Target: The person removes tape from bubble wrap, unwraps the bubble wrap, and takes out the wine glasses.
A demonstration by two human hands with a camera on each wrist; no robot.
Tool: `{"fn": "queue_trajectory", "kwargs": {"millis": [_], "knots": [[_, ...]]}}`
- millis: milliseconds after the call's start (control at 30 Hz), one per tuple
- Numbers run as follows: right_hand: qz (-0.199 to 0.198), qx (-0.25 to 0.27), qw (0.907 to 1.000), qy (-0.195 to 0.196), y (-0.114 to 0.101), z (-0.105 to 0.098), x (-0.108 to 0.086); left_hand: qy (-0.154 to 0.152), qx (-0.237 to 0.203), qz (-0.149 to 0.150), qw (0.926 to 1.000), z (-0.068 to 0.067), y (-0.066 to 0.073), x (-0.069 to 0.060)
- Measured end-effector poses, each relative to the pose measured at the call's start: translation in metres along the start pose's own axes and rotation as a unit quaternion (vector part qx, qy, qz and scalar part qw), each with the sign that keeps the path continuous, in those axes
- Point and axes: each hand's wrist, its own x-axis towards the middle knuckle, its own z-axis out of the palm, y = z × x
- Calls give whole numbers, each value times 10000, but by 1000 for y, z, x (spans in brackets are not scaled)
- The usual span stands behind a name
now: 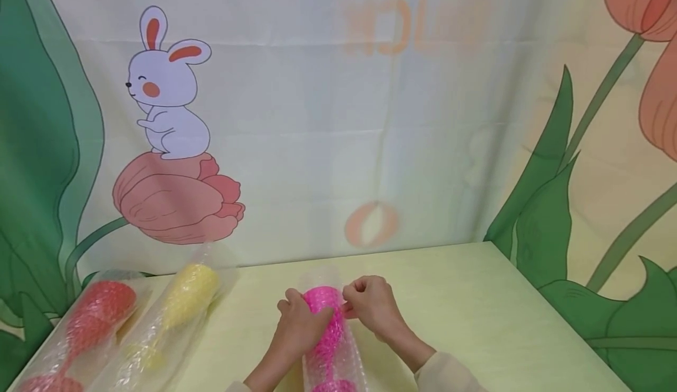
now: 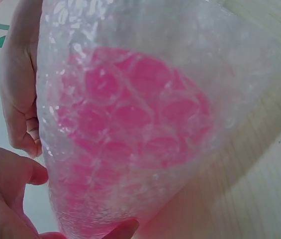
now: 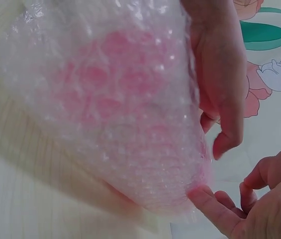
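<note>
A bright pink goblet-shaped thing (image 1: 330,336), in clear bubble wrap (image 1: 355,351), is between my two hands at the front middle of the table. My left hand (image 1: 298,327) grips its left side, with the thumb lying across the wrap. From the right, my right hand (image 1: 372,307) touches the edge of the wrap with one digit, its other fingers bent. In the right wrist view a fingertip (image 3: 198,194) meets the wrap, and whether it pinches the film is unclear. The left wrist view shows the pink cup part (image 2: 140,109) through large bubbles.
On the left of the pale table (image 1: 455,298) lie a red goblet-shaped thing (image 1: 100,312) and a yellow one (image 1: 190,298), both in bubble wrap. A cloth backdrop (image 1: 296,116) with a printed rabbit and tulips hangs behind the table.
</note>
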Motion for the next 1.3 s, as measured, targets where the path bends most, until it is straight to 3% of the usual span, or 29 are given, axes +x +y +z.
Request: {"fn": "queue_trajectory", "kwargs": {"millis": [433,667,1300], "knots": [[202,623,9978,58,2,2,-2,240,129,51,9996,0,-3,0],[192,734,9971,105,1,4,-3,200,354,-57,9992,-4,1,5],[250,1228,9920,118,5,12,-5,133,227,-158,9995,-4,-2,4]]}}
